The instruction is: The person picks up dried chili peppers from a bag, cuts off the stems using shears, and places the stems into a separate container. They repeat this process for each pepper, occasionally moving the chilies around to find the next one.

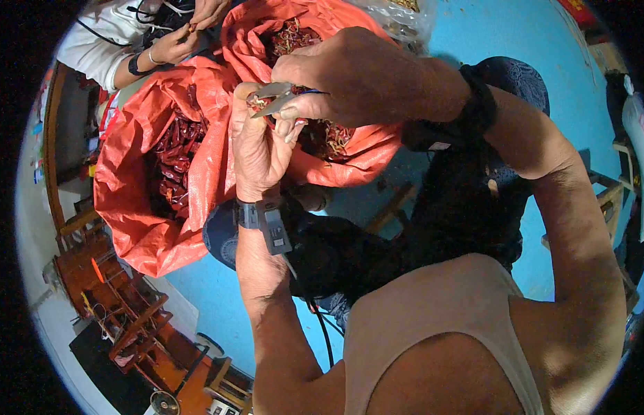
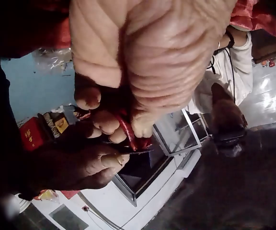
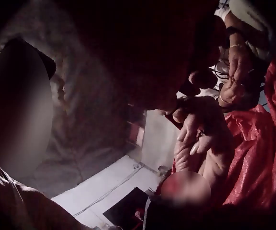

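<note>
My left hand (image 1: 259, 152) pinches a dried red chili (image 2: 127, 130) between thumb and fingertips, over the gap between two sacks. Scissors (image 1: 272, 105) are gripped in my right hand (image 1: 377, 79), their blades right at the left fingertips. In the left wrist view a thin dark blade (image 2: 139, 152) crosses the chili's end. Whole dark-red chilies (image 1: 178, 162) fill the left orange sack (image 1: 121, 166). Beneath my hands, the other orange sack (image 1: 374, 149) holds chili pieces and pale stems (image 1: 329, 142). The right wrist view is dark; it shows my left hand's curled fingers (image 3: 190, 136).
Another person's hands (image 1: 173, 48) work close together at the upper left, beyond the sacks. A clear plastic bag (image 1: 401, 21) lies past the right sack. Wooden furniture (image 1: 135, 304) stands at the lower left, and blue floor (image 1: 488, 34) shows at the right.
</note>
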The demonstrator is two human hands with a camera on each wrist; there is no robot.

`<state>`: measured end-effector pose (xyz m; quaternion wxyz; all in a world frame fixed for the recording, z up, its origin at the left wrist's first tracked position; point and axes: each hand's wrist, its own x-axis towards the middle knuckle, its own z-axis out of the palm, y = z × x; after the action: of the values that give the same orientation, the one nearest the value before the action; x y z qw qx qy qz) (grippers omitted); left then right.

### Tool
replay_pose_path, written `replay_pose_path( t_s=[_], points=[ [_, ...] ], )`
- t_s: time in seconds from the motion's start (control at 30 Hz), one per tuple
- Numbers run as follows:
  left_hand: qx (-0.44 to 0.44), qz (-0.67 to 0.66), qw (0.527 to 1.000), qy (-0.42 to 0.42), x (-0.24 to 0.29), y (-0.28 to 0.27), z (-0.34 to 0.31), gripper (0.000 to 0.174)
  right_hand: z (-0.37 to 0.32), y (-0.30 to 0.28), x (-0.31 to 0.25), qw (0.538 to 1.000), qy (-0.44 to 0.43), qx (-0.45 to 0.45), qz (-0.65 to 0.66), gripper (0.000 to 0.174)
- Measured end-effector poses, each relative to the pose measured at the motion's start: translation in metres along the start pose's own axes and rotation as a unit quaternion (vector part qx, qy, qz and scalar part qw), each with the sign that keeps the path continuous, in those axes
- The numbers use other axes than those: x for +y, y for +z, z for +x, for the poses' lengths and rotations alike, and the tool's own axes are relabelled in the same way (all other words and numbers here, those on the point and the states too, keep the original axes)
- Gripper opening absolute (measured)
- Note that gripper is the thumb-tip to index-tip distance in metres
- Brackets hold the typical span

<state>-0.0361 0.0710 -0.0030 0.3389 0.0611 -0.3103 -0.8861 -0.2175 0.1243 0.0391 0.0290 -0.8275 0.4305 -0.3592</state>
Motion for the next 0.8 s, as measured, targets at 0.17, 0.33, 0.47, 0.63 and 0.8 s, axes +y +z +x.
replay_pose_path(
  t_s=[0.17, 0.33, 0.47, 0.63, 0.8],
  points=[
    [-0.032, -0.059, 0.997, -0.024, -0.007, -0.004, 0.0, 0.024, -0.003, 0.013, 0.006, 0.999, 0.002, -0.004, -0.034, 0.024],
    [0.045, -0.036, 0.998, -0.028, -0.009, -0.001, -0.001, 0.026, -0.004, 0.01, 0.005, 0.999, 0.033, 0.007, -0.03, 0.021],
    [0.033, -0.045, 0.998, -0.029, -0.007, 0.002, 0.001, 0.026, -0.004, 0.009, 0.001, 0.999, 0.017, 0.026, 0.031, 0.027],
    [-0.022, -0.036, 0.998, -0.039, -0.003, -0.001, 0.003, 0.023, -0.003, 0.023, 0.002, 0.922, 0.076, 0.022, 0.38, 0.021],
    [-0.009, -0.022, 0.999, -0.047, 0.002, -0.002, 0.003, 0.023, -0.016, 0.0, 0.001, 0.747, 0.117, -0.111, 0.645, 0.03]
  ],
)
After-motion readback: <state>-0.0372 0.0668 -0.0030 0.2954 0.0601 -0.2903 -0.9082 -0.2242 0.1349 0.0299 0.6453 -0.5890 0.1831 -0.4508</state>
